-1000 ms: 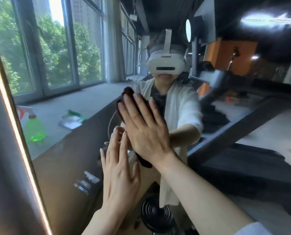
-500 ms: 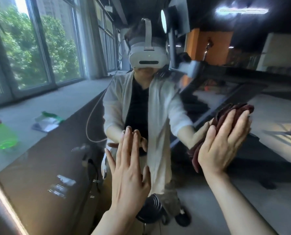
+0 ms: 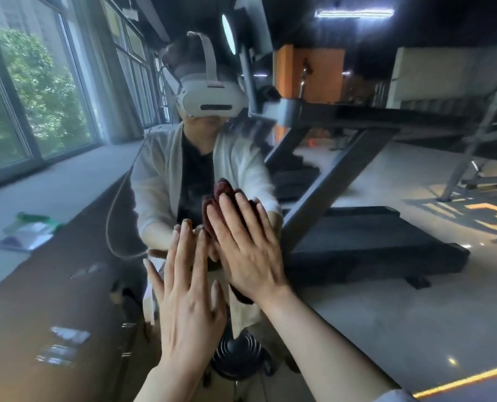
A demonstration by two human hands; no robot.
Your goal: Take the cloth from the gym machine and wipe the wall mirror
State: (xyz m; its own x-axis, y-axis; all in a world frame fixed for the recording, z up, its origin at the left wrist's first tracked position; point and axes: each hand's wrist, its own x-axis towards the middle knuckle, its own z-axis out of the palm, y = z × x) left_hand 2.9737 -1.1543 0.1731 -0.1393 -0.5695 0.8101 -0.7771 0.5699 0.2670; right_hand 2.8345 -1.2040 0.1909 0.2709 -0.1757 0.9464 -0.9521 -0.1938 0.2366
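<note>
Against the wall mirror (image 3: 357, 300), your right hand (image 3: 247, 250) presses the maroon cloth (image 3: 222, 190) flat, fingers straight; left hand (image 3: 188, 303) beside it, fingers spread.

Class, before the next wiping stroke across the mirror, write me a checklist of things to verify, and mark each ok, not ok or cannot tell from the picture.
1. Dark red cloth sits between right hand and wall mirror: ok.
2. Right hand's fingers flat on the cloth: ok.
3. Left hand flat against the glass, clear of the cloth: ok.
4. Cloth covers the whole palm: cannot tell.
5. Glass ahead free of streaks: cannot tell.
</note>
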